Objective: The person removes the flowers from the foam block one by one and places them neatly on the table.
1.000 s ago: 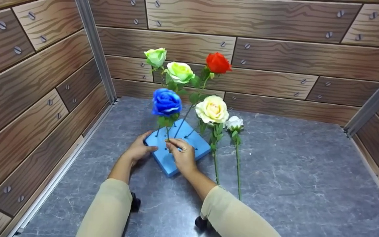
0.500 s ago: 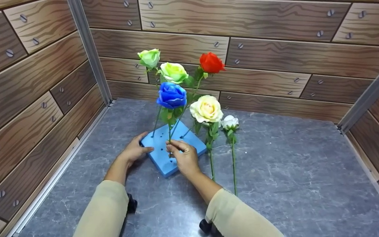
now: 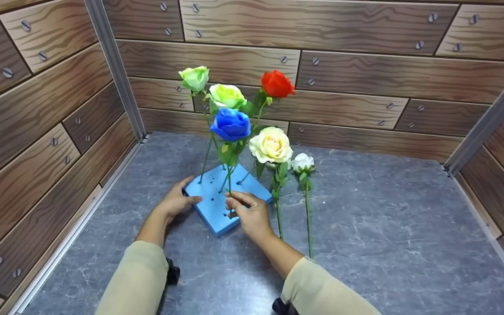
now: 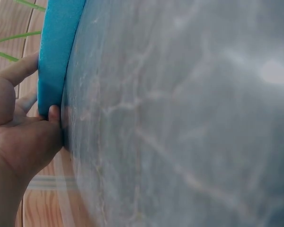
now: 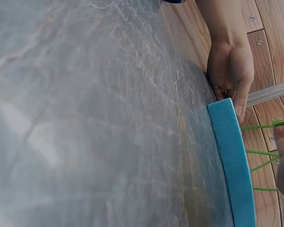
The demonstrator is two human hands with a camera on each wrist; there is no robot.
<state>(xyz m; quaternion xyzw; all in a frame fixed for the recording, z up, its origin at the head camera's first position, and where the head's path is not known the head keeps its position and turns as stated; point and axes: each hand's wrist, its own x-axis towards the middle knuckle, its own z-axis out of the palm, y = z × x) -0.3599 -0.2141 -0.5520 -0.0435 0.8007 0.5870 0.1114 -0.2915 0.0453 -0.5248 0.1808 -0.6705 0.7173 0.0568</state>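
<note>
My right hand (image 3: pixel 252 216) pinches the green stem of a blue rose (image 3: pixel 231 124) between thumb and fingers. The stem's lower end shows just beneath the fingers, over the near part of a blue foam block (image 3: pixel 210 214) with small holes. At the block's left corner my left hand (image 3: pixel 176 201) grips the edge, its thumb on top. In the left wrist view, other fingers of the left hand (image 4: pixel 26 120) lie against the side of the block (image 4: pixel 57 56). Standing in the block are two light green roses, one left (image 3: pixel 195 78) and one central (image 3: pixel 227 96), and a red rose (image 3: pixel 277 84).
Right of the block are a cream rose (image 3: pixel 271 145) and a white rose (image 3: pixel 303 162), the white one lying on the grey marbled table (image 3: pixel 374 227). Wood-patterned panels (image 3: pixel 348 83) enclose the back and sides.
My right hand has moved slightly right and toward me over the block, carrying the blue rose. The left hand keeps its grip on the block. The head view has shifted a little.
</note>
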